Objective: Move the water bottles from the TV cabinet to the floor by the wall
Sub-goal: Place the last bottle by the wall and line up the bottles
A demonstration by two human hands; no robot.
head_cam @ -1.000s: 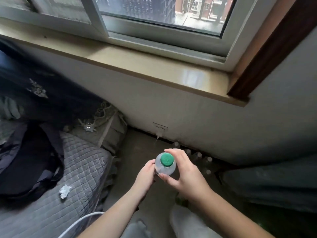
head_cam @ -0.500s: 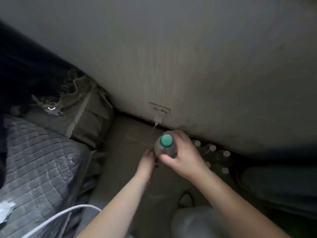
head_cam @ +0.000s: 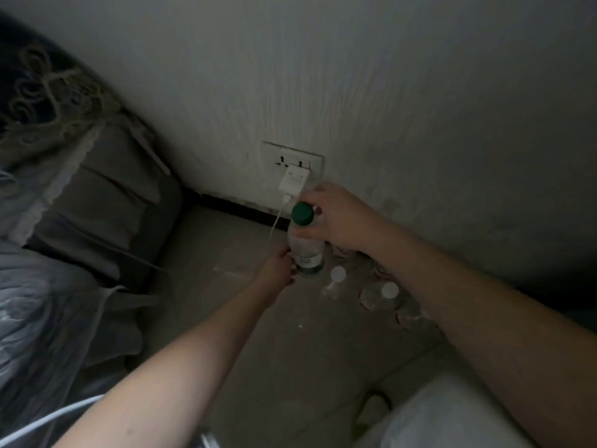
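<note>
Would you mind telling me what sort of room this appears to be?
Most likely a bedroom: a quilted bed lies at the left, a wall socket with a charger plugged in sits low on the wall, and capped bottles stand on the floor.

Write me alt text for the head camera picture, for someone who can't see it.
Two hands hold a green-capped bottle upright just above the floor by a wall: the right hand grips its neck, the left hand its base. White-capped bottles stand beside it, below a charger plugged into an outlet.
</note>
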